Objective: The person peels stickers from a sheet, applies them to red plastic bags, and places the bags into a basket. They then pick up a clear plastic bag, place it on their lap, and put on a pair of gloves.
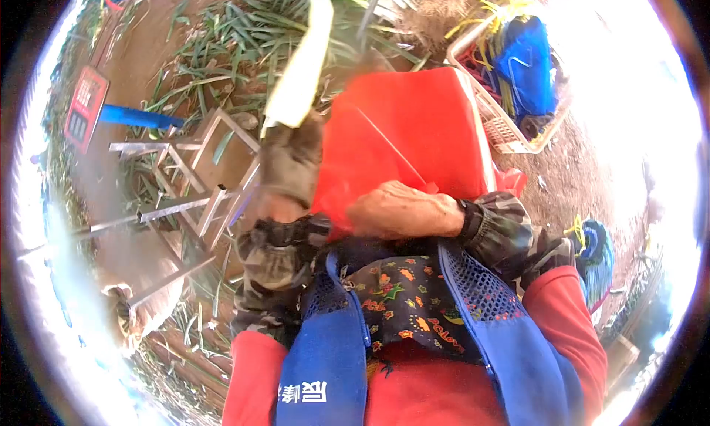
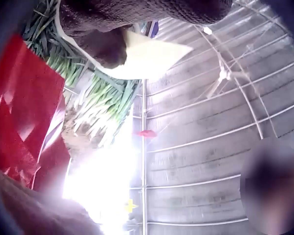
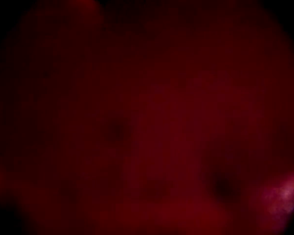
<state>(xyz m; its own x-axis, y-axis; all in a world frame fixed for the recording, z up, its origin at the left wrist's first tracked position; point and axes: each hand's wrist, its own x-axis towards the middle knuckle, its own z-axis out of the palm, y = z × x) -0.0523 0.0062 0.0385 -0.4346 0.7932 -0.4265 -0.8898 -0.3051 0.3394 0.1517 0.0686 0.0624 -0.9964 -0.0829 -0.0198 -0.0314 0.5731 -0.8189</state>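
Note:
In a dark glove, my left hand [image 1: 292, 156] pinches a long pale-yellow sheet [image 1: 303, 67] at its lower end. The left wrist view shows the gloved hand [image 2: 142, 12] above, thumb against the sheet [image 2: 149, 56]. Beside it lies a large red bag or cloth [image 1: 407, 115], also along the left edge of the left wrist view [image 2: 27, 93]. My bare right hand [image 1: 403, 210] lies across the near side of the red material, its fingers hidden. A thin pale line runs over the red surface. Dark red blur fills the right wrist view.
Green leafy stalks [image 1: 214, 63] cover the ground beyond. A metal frame [image 1: 185, 174] stands at the left, near a red sign [image 1: 86, 108] with a blue bar. At the upper right is a plastic crate [image 1: 506, 126] holding a blue bundle [image 1: 526, 56] and yellow ties.

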